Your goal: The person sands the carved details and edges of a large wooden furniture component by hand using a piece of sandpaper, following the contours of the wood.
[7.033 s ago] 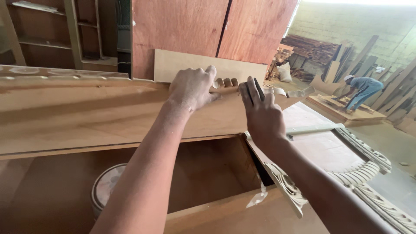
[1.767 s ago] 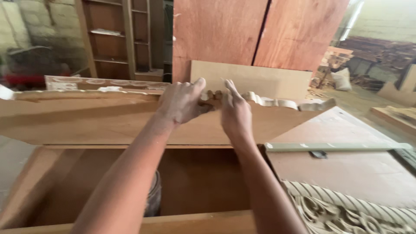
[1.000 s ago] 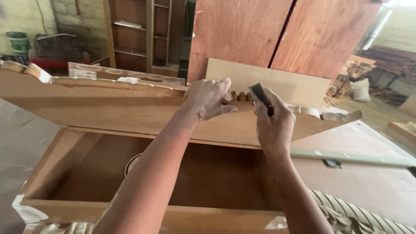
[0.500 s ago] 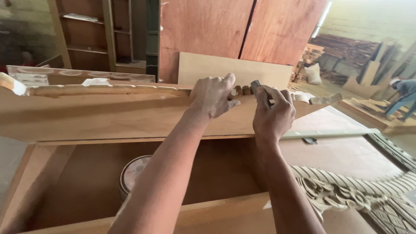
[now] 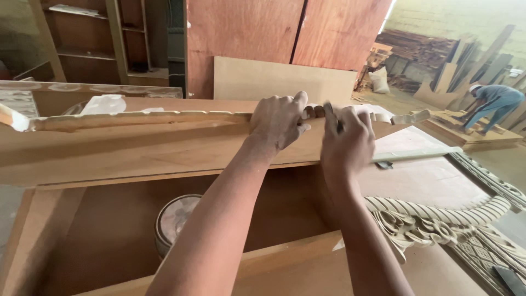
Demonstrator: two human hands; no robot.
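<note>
1. Change since half a second ago: the view has drifted slightly; both hands remain on the carved moulding point(image 5: 164, 116), the right wrist bent a little lower.
2. Carved moulding: long pale strip along the top edge of the tilted wooden panel point(image 5: 109, 151), running from far left to past the hands.
3. Round tin point(image 5: 174, 222): inside the open wooden case below, lid pale and worn; markings unreadable.
4. Left hand point(image 5: 278, 119): grip curled over the moulding, fingers pressed down on it.
5. Right hand point(image 5: 346, 141): grip pinched tight on a small dark tool point(image 5: 330, 112), its tip at the moulding.
6. Carved ornament point(image 5: 433, 219): lying lower right.
</note>
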